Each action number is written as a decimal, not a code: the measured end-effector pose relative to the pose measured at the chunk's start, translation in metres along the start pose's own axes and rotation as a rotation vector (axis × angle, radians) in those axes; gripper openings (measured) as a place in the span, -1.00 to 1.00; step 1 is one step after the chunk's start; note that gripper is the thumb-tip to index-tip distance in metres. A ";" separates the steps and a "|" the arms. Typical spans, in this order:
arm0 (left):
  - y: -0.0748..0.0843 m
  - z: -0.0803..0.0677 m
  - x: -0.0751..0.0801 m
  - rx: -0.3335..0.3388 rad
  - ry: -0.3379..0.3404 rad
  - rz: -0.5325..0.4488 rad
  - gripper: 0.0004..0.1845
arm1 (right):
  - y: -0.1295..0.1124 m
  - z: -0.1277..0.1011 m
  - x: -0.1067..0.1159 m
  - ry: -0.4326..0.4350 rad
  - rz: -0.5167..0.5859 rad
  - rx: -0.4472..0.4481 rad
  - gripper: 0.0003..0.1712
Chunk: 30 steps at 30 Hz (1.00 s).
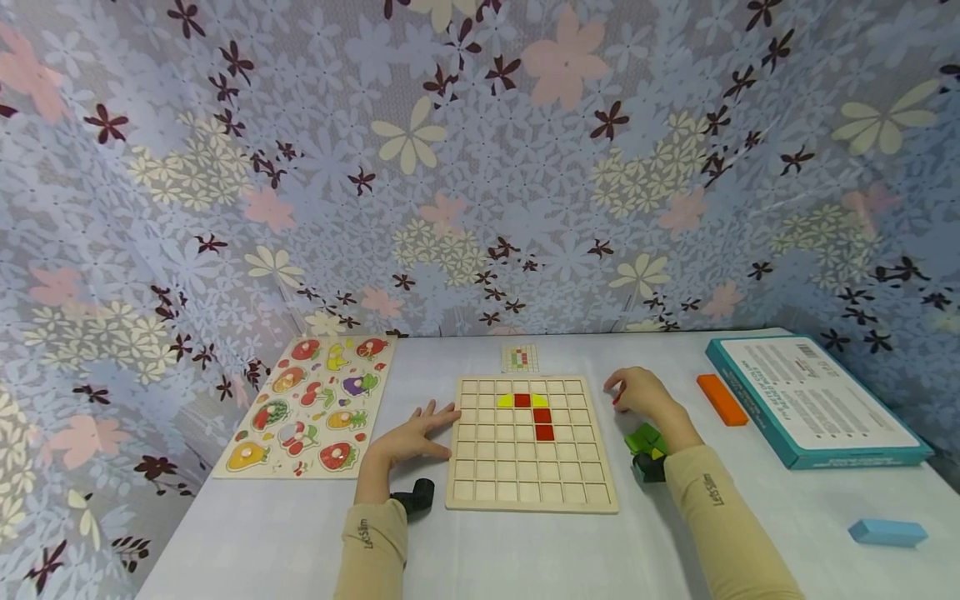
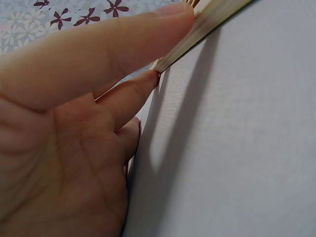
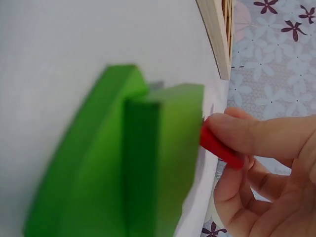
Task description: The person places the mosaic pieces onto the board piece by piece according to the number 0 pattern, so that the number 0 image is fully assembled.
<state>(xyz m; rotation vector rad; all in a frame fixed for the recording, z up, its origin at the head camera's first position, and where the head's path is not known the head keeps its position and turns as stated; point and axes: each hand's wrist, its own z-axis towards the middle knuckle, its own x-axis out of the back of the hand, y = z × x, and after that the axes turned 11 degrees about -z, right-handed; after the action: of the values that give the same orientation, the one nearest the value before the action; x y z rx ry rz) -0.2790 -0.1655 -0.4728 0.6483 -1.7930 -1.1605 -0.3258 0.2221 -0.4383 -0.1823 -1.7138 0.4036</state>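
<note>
The right hand (image 1: 637, 393) pinches a small red wooden piece (image 3: 219, 148) just right of the pale wooden grid board (image 1: 529, 479) on the white table (image 1: 525, 558), with green wooden blocks (image 1: 647, 439) beside its wrist. The left hand (image 1: 411, 435) lies flat, fingers straight, touching the board's left edge. Red and yellow pieces (image 1: 534, 410) sit in the grid. A fruit puzzle board (image 1: 311, 404) lies further left.

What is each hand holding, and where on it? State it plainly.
Right hand pinches a small red piece by one end, between thumb and fingers. Left hand holds nothing; straight fingers touch the wooden grid board.
</note>
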 end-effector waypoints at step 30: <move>0.003 -0.002 0.000 0.007 0.009 -0.018 -0.21 | -0.018 -0.017 0.005 0.062 0.072 0.013 -0.83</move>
<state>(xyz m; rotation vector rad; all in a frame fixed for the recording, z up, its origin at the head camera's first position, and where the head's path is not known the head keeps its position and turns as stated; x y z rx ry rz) -0.2766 -0.1651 -0.4699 0.6745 -1.7878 -1.1620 -0.3079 0.2095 -0.4246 -0.2447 -1.6471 0.4576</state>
